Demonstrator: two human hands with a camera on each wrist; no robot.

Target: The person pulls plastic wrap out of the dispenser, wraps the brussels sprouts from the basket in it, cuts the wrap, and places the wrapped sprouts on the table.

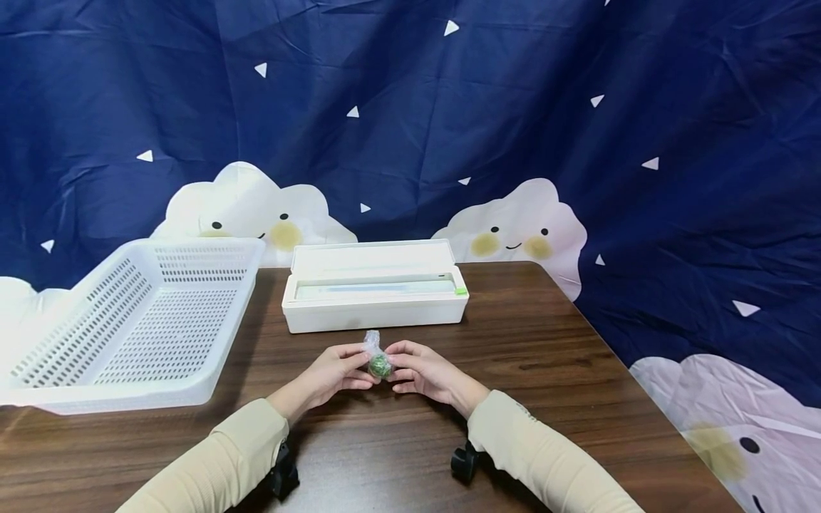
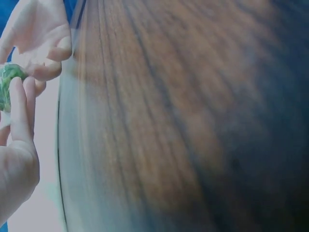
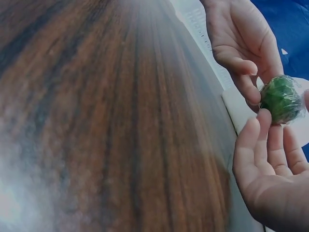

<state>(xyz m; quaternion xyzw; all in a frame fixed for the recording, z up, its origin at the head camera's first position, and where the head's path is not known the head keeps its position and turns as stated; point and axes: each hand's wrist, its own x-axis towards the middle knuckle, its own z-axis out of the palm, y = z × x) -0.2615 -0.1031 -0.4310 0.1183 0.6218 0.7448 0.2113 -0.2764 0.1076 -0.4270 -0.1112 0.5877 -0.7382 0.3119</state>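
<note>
A small round green thing (image 1: 380, 366), like a little ball of leafy vegetable, is wrapped in clear cling film. A twisted tail of film (image 1: 372, 340) sticks up from it. My left hand (image 1: 328, 376) pinches the bundle from the left with thumb and fingers. From the other side my right hand (image 1: 426, 373) holds it with its fingertips. Close up in the right wrist view, the film lies wrinkled and shiny over the green ball (image 3: 280, 100). Only part of the bundle (image 2: 7, 86) shows at the edge of the left wrist view.
Just beyond the hands stands a long white box (image 1: 378, 313), its lid (image 1: 372, 258) raised and a green tab (image 1: 460, 291) at its right end. At left lies a white perforated basket (image 1: 212, 356). Wooden table (image 1: 545, 399); dark blue curtain (image 1: 398, 85) behind.
</note>
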